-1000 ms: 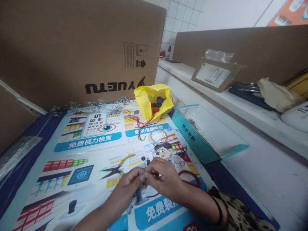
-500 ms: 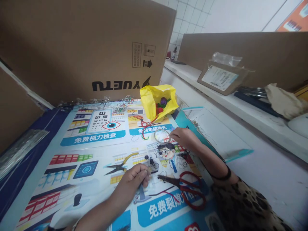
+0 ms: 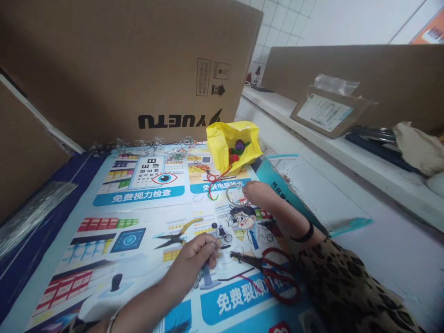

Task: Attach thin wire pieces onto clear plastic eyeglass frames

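One hoop [image 3: 228, 196] | right hand [image 3: 259, 193] covers edge | left hand [image 3: 200, 250] pinched, contents unclear

Cool, rather dim light spreads evenly, brightest on the white wall [image 3: 350, 23] at upper right, while the large cardboard box [image 3: 138, 60] sinks into brown shade. Shadows are faint; plastic film [image 3: 33, 215] at the left edge catches pale glare. The wide lens stretches shapes near the borders (the spotted sleeve [image 3: 347, 282] looks smeary), and detail at the right hand's [image 3: 260, 194] fingertips is too soft to read.
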{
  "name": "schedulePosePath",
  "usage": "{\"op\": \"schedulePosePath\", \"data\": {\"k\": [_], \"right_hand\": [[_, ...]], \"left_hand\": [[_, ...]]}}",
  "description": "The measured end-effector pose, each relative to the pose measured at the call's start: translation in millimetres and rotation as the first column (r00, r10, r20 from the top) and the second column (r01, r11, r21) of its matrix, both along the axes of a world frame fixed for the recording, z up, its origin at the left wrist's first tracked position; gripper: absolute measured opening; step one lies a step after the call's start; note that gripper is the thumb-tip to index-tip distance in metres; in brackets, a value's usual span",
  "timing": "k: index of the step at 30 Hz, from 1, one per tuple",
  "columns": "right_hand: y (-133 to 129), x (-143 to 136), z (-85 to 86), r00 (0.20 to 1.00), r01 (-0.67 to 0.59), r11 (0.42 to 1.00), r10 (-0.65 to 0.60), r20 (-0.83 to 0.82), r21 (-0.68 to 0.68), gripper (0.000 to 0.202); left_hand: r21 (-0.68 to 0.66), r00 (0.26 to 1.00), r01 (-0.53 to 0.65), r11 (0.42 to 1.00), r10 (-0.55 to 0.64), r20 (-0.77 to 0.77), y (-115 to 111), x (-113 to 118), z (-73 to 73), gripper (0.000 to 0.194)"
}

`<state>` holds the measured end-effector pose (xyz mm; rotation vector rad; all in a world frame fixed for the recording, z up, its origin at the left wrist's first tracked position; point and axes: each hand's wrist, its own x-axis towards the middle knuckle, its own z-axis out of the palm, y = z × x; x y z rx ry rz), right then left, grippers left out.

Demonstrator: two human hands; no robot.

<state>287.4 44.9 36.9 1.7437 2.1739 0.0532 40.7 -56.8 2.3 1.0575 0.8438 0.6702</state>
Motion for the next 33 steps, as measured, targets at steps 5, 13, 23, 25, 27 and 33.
{"op": "schedulePosePath", "data": {"k": [5, 13, 23, 25, 27, 33], "right_hand": [[5.5, -3.6, 0.8, 1.000, 0.004, 1.000, -0.004, 0.019, -0.016, 0.026], [7.7, -3.2, 5.0, 0.989, 0.069, 0.997, -0.065, -0.129, 0.023, 0.022], [-92.8, -59.4, -4.2, 0.026, 0.054, 0.964, -0.262, -0.965, -0.260, 0.021], [-106.5, -71.9, -12.5, -0.394, -0.139, 0.887, -0.457, -0.797, -0.440, 0.020], [-113.0, -81.3, -18.8, -0.537, -0.268, 0.814, -0.571, -0.621, -0.516, 0.020], [-113.5, -89.1, -29.4, -0.572, -0.312, 0.742, -0.645, -0.506, -0.594, 0.019]], "left_hand": [[0.010, 1.000, 0.000, 1.000, 0.000, -0.005, 0.3, -0.8, -1.7, 0.021], [-0.001, 1.000, -0.005, 1.000, 0.005, 0.002, -0.2, -0.1, -2.3, 0.022], [0.163, 0.998, -0.054, 0.985, 0.058, -0.018, -4.7, -2.6, 6.7, 0.024], [0.192, 0.997, -0.050, 0.980, 0.059, -0.039, -7.7, -4.3, 10.3, 0.022], [0.218, 0.997, -0.032, 0.975, 0.046, -0.061, -10.1, -5.5, 13.0, 0.020], [0.284, 0.995, 0.014, 0.959, 0.014, -0.097, -10.2, -4.6, 17.9, 0.022]]}}
